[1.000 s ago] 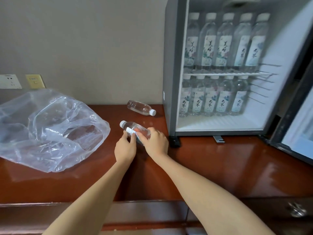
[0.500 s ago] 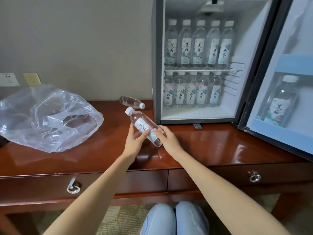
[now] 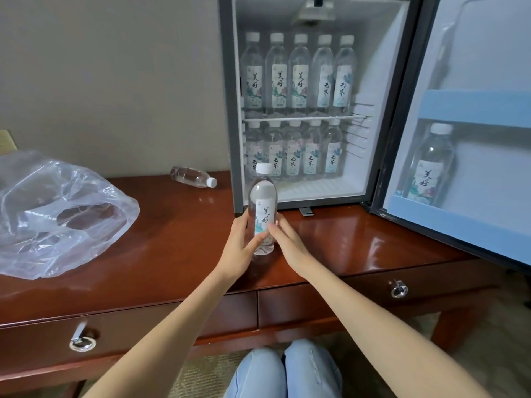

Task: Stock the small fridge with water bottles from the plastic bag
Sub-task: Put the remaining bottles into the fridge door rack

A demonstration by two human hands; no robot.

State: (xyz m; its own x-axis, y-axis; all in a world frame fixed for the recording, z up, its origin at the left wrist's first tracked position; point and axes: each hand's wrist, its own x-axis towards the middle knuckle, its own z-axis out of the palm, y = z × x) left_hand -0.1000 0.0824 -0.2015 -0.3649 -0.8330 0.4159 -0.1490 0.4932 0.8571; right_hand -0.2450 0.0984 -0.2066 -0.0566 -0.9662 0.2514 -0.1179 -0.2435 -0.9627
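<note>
An upright water bottle (image 3: 263, 202) with a white cap and a printed label is held over the wooden desk (image 3: 178, 239), just in front of the open small fridge (image 3: 296, 196). My left hand (image 3: 240, 245) grips its lower half from the left, thumb across the label. My right hand (image 3: 287, 239) touches its right side with the fingertips. Both fridge shelves hold rows of several upright bottles (image 3: 298, 73). One more bottle (image 3: 429, 165) stands in the door's lower rack. A clear plastic bag (image 3: 57, 214) lies crumpled at the desk's left.
Another bottle (image 3: 193, 176) lies on its side near the wall, left of the fridge. The fridge door (image 3: 471, 124) stands open at the right, over the desk's edge. Two drawers with ring pulls (image 3: 82, 341) face me; my knees (image 3: 284, 372) are below.
The bottle went from lying on the desk, to tilted in both hands, to upright and closer to the fridge opening. The view has drawn back and down.
</note>
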